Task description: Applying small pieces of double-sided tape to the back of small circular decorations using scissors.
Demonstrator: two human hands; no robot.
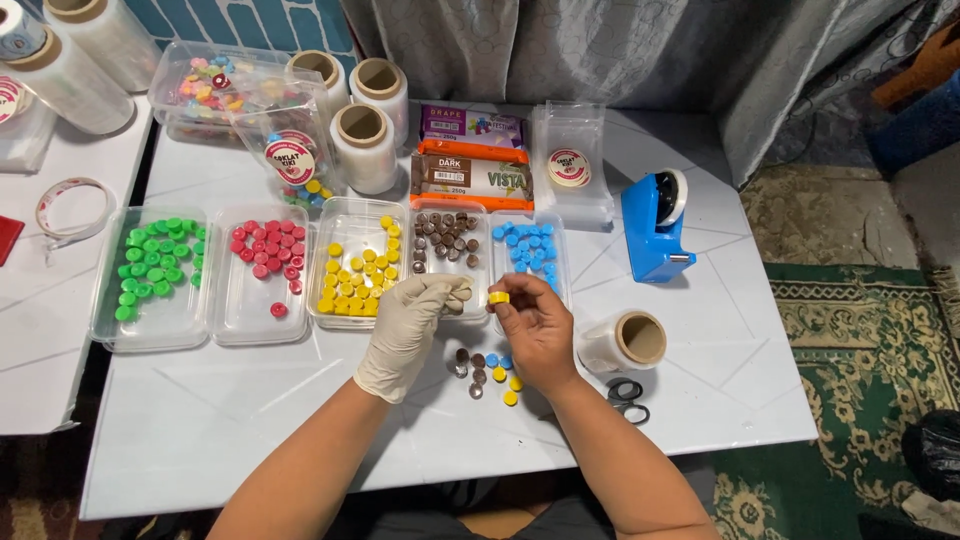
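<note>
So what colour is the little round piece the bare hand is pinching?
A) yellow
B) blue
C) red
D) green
A: the right hand pinches a small yellow piece at its fingertips, just in front of the tray of blue pieces.

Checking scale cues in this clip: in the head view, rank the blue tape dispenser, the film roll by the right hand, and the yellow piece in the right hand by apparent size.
1. Blue tape dispenser
2. Film roll, somewhat smaller
3. Yellow piece held in right hand, by far smallest
</note>
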